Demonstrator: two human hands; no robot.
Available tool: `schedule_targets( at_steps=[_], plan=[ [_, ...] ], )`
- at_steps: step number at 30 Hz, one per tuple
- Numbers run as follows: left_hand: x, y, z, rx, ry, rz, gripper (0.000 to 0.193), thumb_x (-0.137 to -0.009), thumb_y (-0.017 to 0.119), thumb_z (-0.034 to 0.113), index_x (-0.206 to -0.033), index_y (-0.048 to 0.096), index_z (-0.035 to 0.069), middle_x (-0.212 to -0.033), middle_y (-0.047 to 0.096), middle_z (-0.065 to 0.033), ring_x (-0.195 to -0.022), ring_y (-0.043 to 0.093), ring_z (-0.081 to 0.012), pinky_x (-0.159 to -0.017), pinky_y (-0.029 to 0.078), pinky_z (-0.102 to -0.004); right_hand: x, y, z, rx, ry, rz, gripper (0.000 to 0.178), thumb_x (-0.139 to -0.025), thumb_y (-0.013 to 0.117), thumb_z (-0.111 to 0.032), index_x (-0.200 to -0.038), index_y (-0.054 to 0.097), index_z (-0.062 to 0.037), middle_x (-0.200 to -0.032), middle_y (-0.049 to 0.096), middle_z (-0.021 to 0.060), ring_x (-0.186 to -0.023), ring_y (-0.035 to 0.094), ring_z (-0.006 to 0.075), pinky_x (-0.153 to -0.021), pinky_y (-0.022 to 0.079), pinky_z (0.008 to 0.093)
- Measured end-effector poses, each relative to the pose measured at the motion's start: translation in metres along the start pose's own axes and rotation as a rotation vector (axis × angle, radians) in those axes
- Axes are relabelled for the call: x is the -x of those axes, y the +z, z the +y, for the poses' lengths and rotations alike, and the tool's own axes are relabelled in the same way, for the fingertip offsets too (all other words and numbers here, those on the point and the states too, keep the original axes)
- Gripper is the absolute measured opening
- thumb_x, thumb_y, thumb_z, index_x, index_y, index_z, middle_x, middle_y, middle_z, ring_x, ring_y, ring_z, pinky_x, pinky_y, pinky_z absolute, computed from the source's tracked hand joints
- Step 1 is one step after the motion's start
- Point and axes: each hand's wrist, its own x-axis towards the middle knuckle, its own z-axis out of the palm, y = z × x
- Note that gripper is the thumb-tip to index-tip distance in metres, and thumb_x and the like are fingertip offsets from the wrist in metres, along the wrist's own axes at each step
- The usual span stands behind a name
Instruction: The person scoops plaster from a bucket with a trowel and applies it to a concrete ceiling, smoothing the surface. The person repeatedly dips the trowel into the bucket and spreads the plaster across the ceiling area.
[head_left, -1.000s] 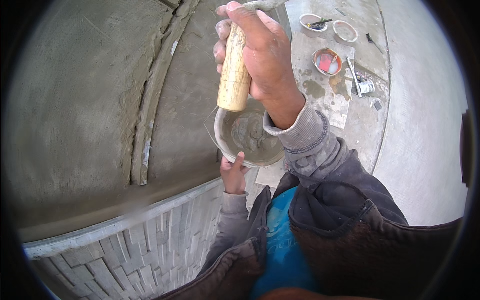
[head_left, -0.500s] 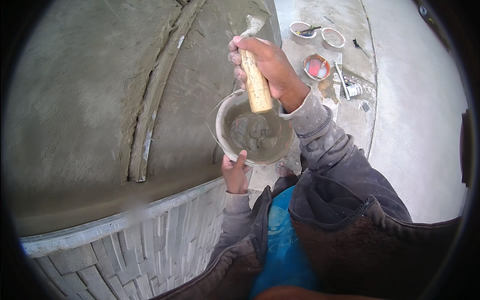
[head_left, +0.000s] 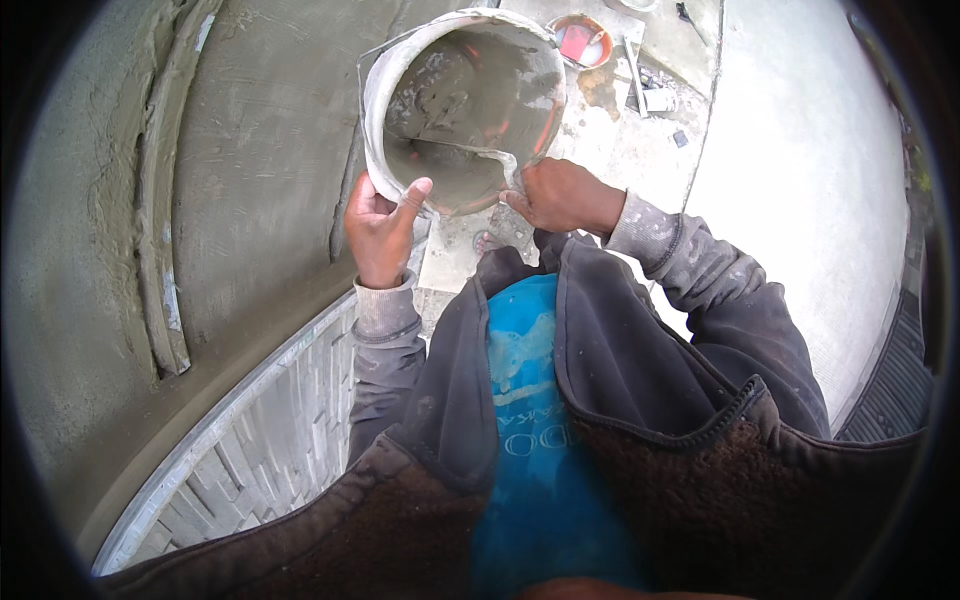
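Note:
A pale bucket [head_left: 374, 125] is tilted in front of me, its open mouth facing me. Wet grey mortar [head_left: 438, 85] coats its inside and lies in a lump at the far side. My left hand [head_left: 382, 238] grips the near left rim, thumb over the edge. In my right hand [head_left: 568, 196], at the near right of the bucket, is a trowel [head_left: 508, 163], its neck crusted with mortar. The trowel's blade lies inside the bucket; its handle is hidden by my fingers.
At the left stands a wall of damp grey plaster [head_left: 275, 140] with a mortar-covered vertical strip [head_left: 158, 240]. Stone cladding [head_left: 265, 435] lies below its ledge. A small orange-rimmed bucket [head_left: 604, 48] holding something red and a white can [head_left: 660, 100] stand on the floor beyond.
The trowel has come down from above the bucket into it. The bucket now appears higher in view, larger and tilted toward me; my left hand still holds its rim.

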Motion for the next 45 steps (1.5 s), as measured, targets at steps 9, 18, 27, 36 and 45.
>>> schedule_targets(
  at_steps=[9,18,27,36,45],
  plan=[
    [-0.028,0.011,-0.004,-0.078,-0.026,0.026,0.037,-0.09,0.078,0.007,-0.12,0.059,-0.003,-0.108,0.067,-0.0071,-0.095,0.063,-0.0121,-0.082,0.053,-0.0276,-0.019,-0.003,0.032,-1.826,0.172,-0.668,0.036,-0.104,0.05,-0.04,-0.084,0.052,-0.0106,-0.059,0.051,-0.0005,-0.041,0.051,0.0116,-0.035,0.041,0.0296],
    [-0.003,-0.038,-0.025,0.308,-0.262,0.162,0.034,-0.099,0.065,0.013,-0.13,0.052,0.005,-0.123,0.064,-0.0105,-0.103,0.069,-0.0217,-0.081,0.064,-0.0408,-0.015,-0.122,-0.09,-2.288,-0.772,-0.325,0.027,-0.105,0.042,-0.029,-0.1,0.052,-0.0045,-0.076,0.055,0.0044,-0.05,0.057,0.0146,-0.045,0.052,0.0308],
    [0.057,-0.067,-0.03,0.227,-0.265,0.188,0.031,-0.093,0.074,0.012,-0.119,0.059,0.004,-0.11,0.069,-0.0061,-0.092,0.069,-0.0139,-0.073,0.061,-0.0283,-0.153,-0.193,-0.201,-1.346,-0.431,1.38,0.031,-0.095,0.06,-0.026,-0.105,0.056,0.0036,-0.082,0.061,0.0096,-0.06,0.061,0.0199,-0.056,0.053,0.038],
    [0.061,-0.058,-0.026,0.308,-0.251,0.25,0.03,-0.093,0.072,0.007,-0.119,0.059,0.003,-0.112,0.069,-0.0075,-0.093,0.069,-0.0145,-0.074,0.059,-0.0284,-0.07,-0.15,-0.156,-1.794,-0.809,0.287,0.026,-0.099,0.058,-0.032,-0.107,0.056,-0.0066,-0.085,0.059,0.0017,-0.059,0.058,0.0142,-0.053,0.054,0.0338],
    [-0.029,0.009,-0.017,0.146,-0.2,0.103,0.032,-0.09,0.074,0.003,-0.119,0.06,0.0,-0.109,0.067,-0.0071,-0.094,0.065,-0.0128,-0.08,0.053,-0.0279,-0.004,-0.079,0.047,-0.071,0.06,0.066,0.046,-0.093,0.061,-0.041,-0.091,0.068,0.0045,-0.083,0.068,0.0204,-0.078,0.068,0.0398,-0.073,0.055,0.0496]
  ],
)
